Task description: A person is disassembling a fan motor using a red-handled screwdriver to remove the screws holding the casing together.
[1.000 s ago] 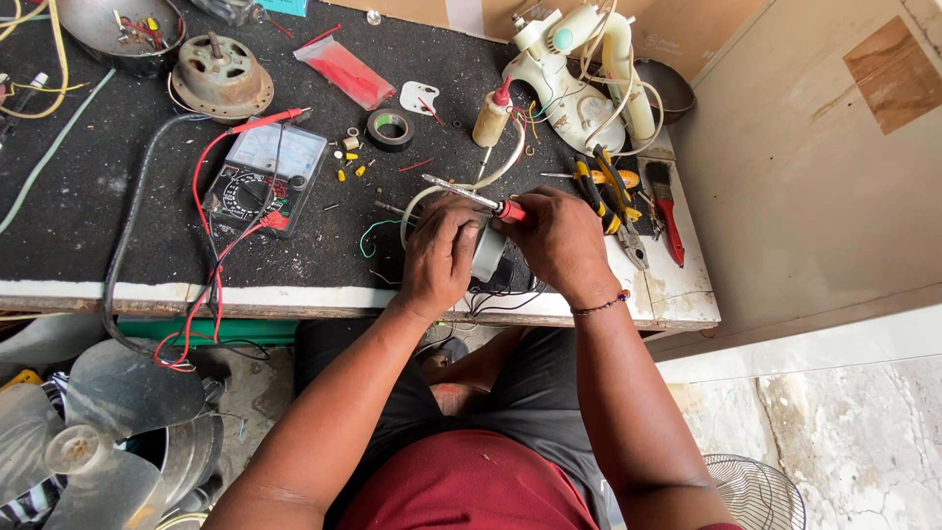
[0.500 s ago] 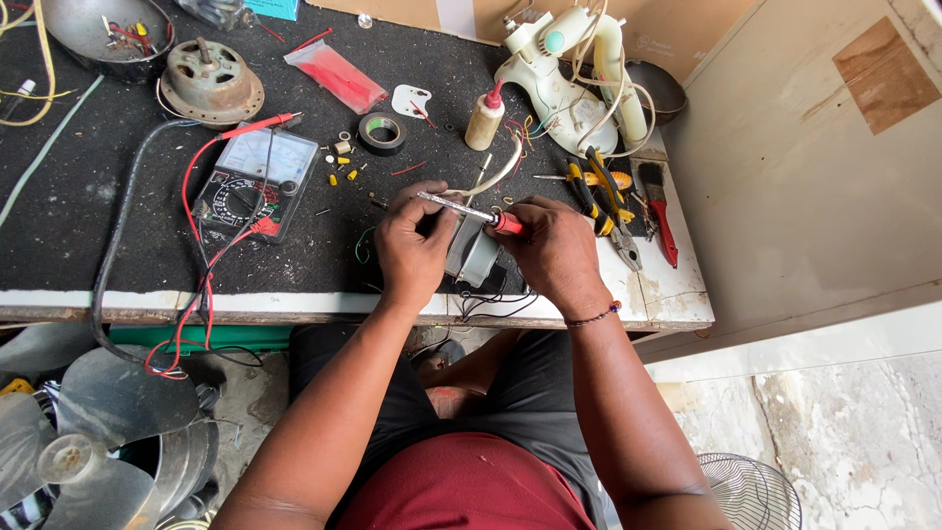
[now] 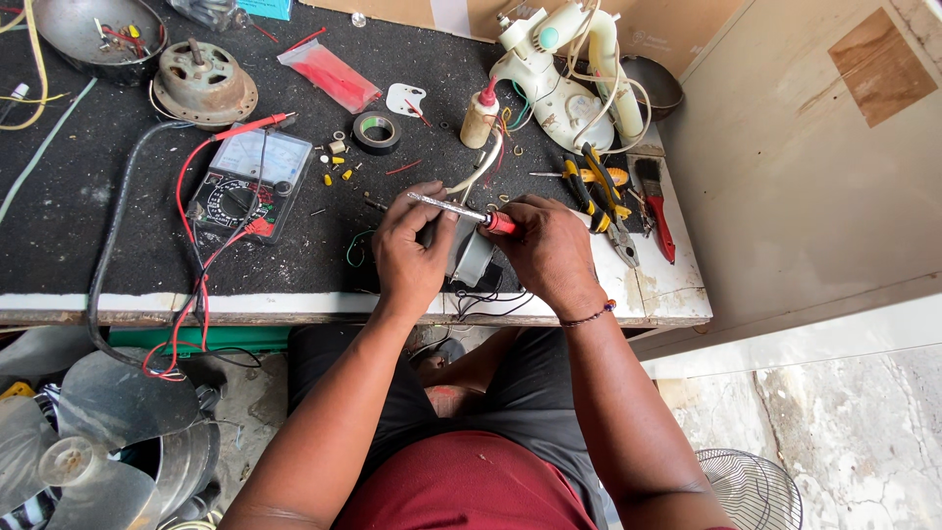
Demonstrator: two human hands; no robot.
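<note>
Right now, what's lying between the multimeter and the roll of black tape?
In the head view, a few small yellow and pale connectors lie scattered on the black mat between the multimeter and the black tape roll.

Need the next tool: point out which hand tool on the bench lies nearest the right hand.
The yellow-handled pliers, just beside the right hand; the red-handled brush lies farther right.

Electrical repair workshop: bench [image 3: 98,226] cluttered with multimeter [image 3: 245,182] at 10 o'clock, fan motor [image 3: 201,83], pliers [image 3: 603,201] at 2 o'clock, tape roll [image 3: 376,132]; fan blades [image 3: 88,432] at 8 o'clock.

Red plastic packet [image 3: 329,75] upper bench; multimeter dial face [image 3: 251,157] left.
</note>
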